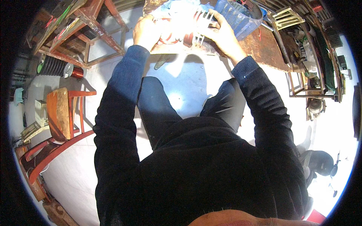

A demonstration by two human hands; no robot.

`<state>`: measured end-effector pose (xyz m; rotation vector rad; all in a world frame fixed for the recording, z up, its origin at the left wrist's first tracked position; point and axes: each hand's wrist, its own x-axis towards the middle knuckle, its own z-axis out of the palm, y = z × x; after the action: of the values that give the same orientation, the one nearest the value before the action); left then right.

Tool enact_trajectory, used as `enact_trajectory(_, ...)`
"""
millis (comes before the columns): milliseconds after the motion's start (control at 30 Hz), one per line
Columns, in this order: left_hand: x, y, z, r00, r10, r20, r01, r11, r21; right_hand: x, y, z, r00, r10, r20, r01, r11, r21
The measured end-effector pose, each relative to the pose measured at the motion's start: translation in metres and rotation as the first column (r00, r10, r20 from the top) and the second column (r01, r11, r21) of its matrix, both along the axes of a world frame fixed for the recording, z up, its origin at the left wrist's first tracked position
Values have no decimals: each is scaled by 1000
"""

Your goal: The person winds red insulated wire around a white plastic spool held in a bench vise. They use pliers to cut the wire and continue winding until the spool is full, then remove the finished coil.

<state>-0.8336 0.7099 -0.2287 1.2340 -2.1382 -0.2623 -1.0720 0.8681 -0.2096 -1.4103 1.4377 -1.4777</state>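
A brightly lit round object with red rings (167, 35) lies on the worn workbench (260, 49) in front of me, its details washed out. My left hand (145, 32) is at its left side, fingers curled against something I cannot make out. My right hand (222, 34) is closed on a pale slatted piece (200, 35) at the right of the red rings, thumb and fingers bent around its edge. Pale blue cloth or bags (171, 7) lie behind. A blue plastic crate (239, 20) stands just right of my right hand.
Wooden frames (96, 28), wire spools (69, 69) and a red wooden chair (60, 113) are at my left. Cluttered shelving (316, 64) and a dark machine or stool (318, 164) are at my right. My legs are below the bench's front edge.
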Motion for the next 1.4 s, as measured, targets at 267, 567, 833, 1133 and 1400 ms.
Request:
enact_trajectory(267,-16,89,25,895,-400,-197,324,887,-328,3,7,3,987,18,-160,-14,999,32)
enact_trajectory(567,-25,117,40,965,-182,189,235,921,-311,13,16,10,954,-19,-299,22,1000,6)
enact_trajectory(833,-28,123,46,879,-89,468,199,961,-190,19,16,10,837,-175,-519,114,983,-146)
enact_trajectory(1133,-29,109,29,972,-155,177,217,883,-417,26,24,21,905,-109,-410,93,994,-60)
enact_trajectory(1400,-35,103,23,977,-138,162,196,878,-436,22,19,18,804,-209,-557,170,978,-120)
